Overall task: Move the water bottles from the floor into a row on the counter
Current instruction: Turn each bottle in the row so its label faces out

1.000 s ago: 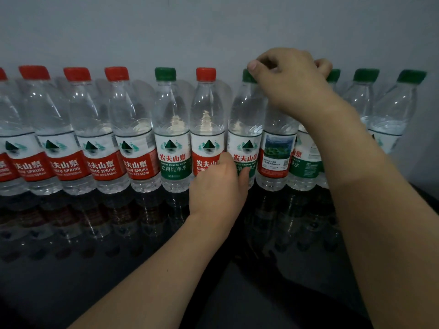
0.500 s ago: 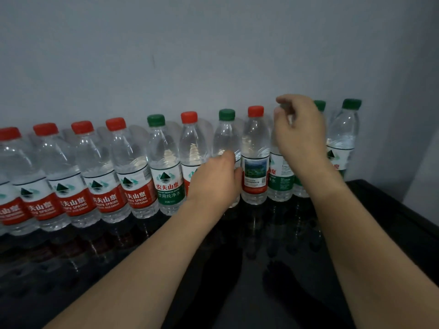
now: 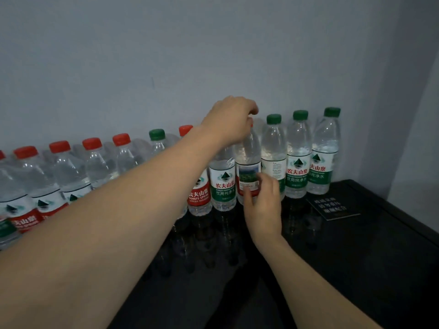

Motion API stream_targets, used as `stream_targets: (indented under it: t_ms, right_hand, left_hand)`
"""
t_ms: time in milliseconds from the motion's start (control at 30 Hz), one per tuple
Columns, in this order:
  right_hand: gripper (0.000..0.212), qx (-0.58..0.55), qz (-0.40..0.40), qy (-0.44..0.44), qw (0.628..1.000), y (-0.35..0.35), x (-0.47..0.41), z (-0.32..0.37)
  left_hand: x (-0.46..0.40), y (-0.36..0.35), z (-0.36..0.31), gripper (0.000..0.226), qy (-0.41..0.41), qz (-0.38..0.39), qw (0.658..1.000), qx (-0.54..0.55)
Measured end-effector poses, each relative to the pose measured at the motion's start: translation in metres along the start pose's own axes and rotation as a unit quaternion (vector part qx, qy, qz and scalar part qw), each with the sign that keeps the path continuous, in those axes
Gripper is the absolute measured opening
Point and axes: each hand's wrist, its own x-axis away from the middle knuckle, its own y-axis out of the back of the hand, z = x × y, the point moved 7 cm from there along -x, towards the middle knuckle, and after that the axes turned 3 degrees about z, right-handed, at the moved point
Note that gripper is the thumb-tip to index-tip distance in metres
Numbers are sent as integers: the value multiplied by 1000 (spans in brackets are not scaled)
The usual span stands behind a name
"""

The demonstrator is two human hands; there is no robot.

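Note:
A long row of clear water bottles stands on the glossy black counter [image 3: 356, 257] against the wall. Red-capped bottles [image 3: 95, 162] fill the left part and three green-capped bottles [image 3: 299, 148] close the right end. My left hand [image 3: 230, 122] reaches across from the left and grips the cap of the bottle with the picture label [image 3: 247, 157]. My right hand [image 3: 263, 203] holds the same bottle low down, thumb on the label and fingers round its right side. The bottle stands upright in the row, between a green-labelled bottle [image 3: 223, 184] and a green-capped one [image 3: 273, 143].
A small black card with white writing [image 3: 332, 207] lies on the counter in front of the rightmost bottles. The grey wall [image 3: 213, 55] runs behind the row and meets a side wall at the right. The counter's right edge [image 3: 403, 214] runs diagonally.
My left hand rose from the lower bottle bodies to the cap of the picture-label bottle. My right hand dropped from the caps to that bottle's label. The view drew back and shifted right.

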Motion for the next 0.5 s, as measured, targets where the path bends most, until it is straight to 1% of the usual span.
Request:
stream_targets:
  t_ms: [100,167,333,500]
  right_hand:
    - [43,13,10,-22,1000,-6,0,-8]
    - [44,27,16,-37,999,-8,1,-12]
    - [37,45,25,-74,996,-8,-1,-20]
    - [36,76,40,-124,989,-11,-1,-35]
  left_hand:
    - [-13,-11,4,35,8,50,998,24]
    - [-16,-16,7,36,16,67,997,30]
    - [-19,-20,10,38,28,66,996,47]
    - [-23,-23,12,36,35,74,995,56]
